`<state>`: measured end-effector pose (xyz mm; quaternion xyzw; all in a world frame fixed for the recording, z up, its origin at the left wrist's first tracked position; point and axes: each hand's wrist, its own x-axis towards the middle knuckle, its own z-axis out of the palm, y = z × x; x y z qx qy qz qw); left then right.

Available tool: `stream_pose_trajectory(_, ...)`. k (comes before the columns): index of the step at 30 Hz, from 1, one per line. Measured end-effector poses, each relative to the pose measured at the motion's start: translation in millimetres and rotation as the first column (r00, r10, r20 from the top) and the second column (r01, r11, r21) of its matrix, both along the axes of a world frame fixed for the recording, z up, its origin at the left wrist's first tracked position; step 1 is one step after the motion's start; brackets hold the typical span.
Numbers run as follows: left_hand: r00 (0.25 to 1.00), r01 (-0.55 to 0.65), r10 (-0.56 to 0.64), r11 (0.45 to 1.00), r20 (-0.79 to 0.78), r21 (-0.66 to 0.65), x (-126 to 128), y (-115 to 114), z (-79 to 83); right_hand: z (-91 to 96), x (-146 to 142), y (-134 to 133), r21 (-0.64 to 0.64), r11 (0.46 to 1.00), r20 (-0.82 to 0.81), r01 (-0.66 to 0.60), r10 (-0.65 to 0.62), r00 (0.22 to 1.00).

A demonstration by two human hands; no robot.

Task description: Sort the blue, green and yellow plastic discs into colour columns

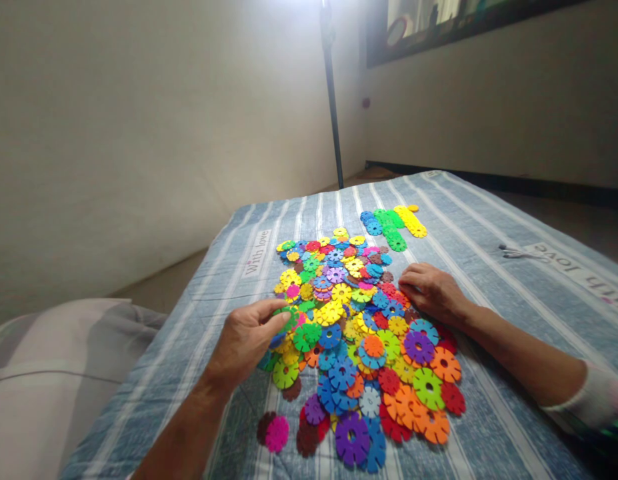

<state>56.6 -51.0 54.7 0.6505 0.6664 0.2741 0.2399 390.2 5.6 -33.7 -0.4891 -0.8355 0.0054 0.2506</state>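
Observation:
A large pile of notched plastic discs (341, 293) in many colours spreads over the striped cloth. At its left edge my left hand (249, 337) has thumb and index finger pinched at a green notched disc (289, 319). My right hand (433, 292) rests at the right edge of the pile, beside some red discs (390, 291). Its fingers are curled together, and whatever they may hold is hidden. Beyond the pile, green discs (389, 219), yellow discs (410, 221) and blue discs (371, 223) lie in overlapping rows by colour.
A blue-and-white striped cloth (213, 293) covers the surface. A thin cable (521, 253) lies on it at the right. Behind the far edge stands a dark lamp pole (333, 113). Pale bedding (53, 380) is at the lower left.

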Motion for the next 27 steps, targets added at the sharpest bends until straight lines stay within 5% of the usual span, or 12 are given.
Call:
stream_pose_trajectory(14,0.947,-0.050,0.051,0.999,0.319,-0.012,28,9,5.8,2.6,-2,-1,-0.014,1.000,-0.022,-0.004,0.003,1.000)
stream_pose_trajectory(27,0.884,0.198,-0.171,0.980,0.436,-0.018,90,24,-2.2,3.7,-4,2,-0.044,0.999,-0.045,0.003,-0.005,0.999)
